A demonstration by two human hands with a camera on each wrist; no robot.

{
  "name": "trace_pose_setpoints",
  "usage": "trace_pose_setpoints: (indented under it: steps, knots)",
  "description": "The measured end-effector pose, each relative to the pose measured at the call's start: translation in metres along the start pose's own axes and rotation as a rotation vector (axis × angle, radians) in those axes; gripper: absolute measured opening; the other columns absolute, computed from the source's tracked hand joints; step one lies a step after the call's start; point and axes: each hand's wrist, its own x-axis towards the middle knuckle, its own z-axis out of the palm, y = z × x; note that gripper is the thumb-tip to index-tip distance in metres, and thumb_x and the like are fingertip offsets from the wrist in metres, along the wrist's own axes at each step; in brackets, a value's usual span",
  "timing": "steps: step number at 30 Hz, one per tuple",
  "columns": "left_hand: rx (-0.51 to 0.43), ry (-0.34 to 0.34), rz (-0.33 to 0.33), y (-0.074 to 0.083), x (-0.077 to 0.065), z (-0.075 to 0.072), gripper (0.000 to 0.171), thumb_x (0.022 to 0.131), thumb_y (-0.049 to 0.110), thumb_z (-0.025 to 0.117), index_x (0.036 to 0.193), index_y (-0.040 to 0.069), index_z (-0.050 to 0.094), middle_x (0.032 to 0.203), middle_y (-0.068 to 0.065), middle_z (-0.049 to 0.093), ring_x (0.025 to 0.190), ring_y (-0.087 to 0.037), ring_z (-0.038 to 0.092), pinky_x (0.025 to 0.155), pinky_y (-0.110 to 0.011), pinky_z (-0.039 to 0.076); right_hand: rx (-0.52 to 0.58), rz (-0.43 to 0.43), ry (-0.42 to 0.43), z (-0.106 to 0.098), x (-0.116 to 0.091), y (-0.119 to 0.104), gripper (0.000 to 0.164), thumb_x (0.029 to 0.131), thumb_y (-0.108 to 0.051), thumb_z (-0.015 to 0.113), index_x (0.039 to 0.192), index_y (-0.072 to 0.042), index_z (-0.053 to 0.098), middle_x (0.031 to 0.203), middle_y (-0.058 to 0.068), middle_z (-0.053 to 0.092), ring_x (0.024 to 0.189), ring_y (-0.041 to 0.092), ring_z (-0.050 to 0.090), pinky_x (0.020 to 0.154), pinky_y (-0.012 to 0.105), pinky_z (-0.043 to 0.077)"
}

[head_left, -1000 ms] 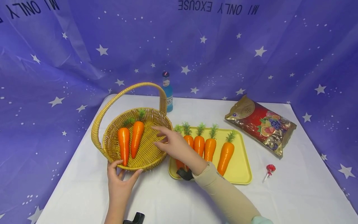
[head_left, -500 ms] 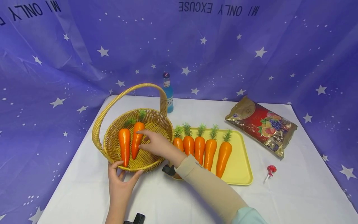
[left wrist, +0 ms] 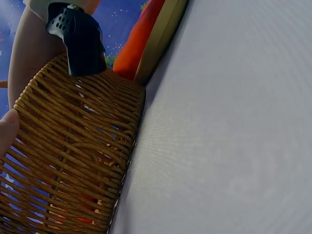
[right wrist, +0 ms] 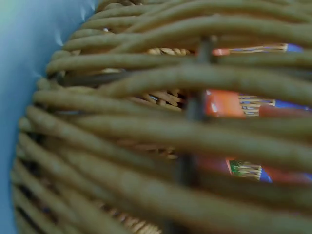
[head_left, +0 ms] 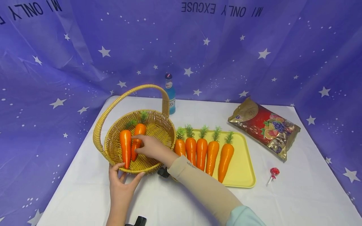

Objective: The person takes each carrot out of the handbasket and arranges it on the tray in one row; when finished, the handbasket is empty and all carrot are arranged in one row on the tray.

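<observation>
A woven wicker basket (head_left: 159, 131) with a tall arched handle sits at the left, holding two orange carrots with green tops. My left hand (head_left: 121, 185) holds its near rim, fingers at the edge and thumb spread along the outside; the left wrist view shows a fingertip against the weave. Inside the basket, my right hand (head_left: 154, 150) has its fingers and thumb around the right carrot (head_left: 139, 129). The left carrot (head_left: 125, 147) lies just beside those fingertips. In the right wrist view, the basket wall (right wrist: 146, 131) hides most of the hand's work.
Right of the basket, a yellow tray (head_left: 244, 166) bears several carrots (head_left: 201, 150), partly behind the right forearm. A blue bottle (head_left: 171, 97) stands behind the basket. A red-and-gold bag (head_left: 266, 127) and a red lollipop (head_left: 274, 172) lie on the white table (head_left: 305, 194) at the right.
My right hand has moved left and down, from the basket's right side onto the right carrot, its fingers now around it. The left hand stays at the rim.
</observation>
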Motion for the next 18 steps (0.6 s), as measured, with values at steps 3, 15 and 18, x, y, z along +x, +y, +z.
trace_pose_setpoints:
  steps: [3,15,18]
  knots:
    - [-0.009,0.002,-0.001,0.001,-0.001,0.0,0.074,0.072,0.008,0.086,0.127,0.001,0.037,0.159,-0.006,0.005,0.14,-0.028,0.022,0.108,-0.032,0.039,-0.027,0.013,-0.023,0.003,0.003,-0.002,0.053,0.091,-0.021,0.068,0.14,-0.032,0.051,0.074,-0.005,0.058,0.045,0.008,0.038,0.042,0.019,0.038]
    - [-0.027,0.008,0.008,0.001,-0.001,0.0,0.074,0.072,0.007,0.086,0.127,0.001,0.037,0.16,-0.005,0.0,0.141,-0.028,0.02,0.107,-0.031,0.039,-0.12,0.018,-0.03,0.007,0.01,-0.007,0.044,0.092,-0.022,0.066,0.135,-0.026,0.058,0.069,-0.006,0.056,0.047,0.007,0.04,0.045,0.016,0.039]
    - [-0.036,0.008,0.013,0.0,0.0,0.0,0.074,0.072,0.006,0.086,0.127,0.0,0.037,0.16,-0.005,0.0,0.142,-0.029,0.019,0.107,-0.047,0.038,-0.111,0.031,-0.031,0.007,0.011,-0.005,0.039,0.093,-0.023,0.065,0.132,-0.024,0.061,0.072,-0.006,0.059,0.047,0.007,0.042,0.044,0.017,0.038]
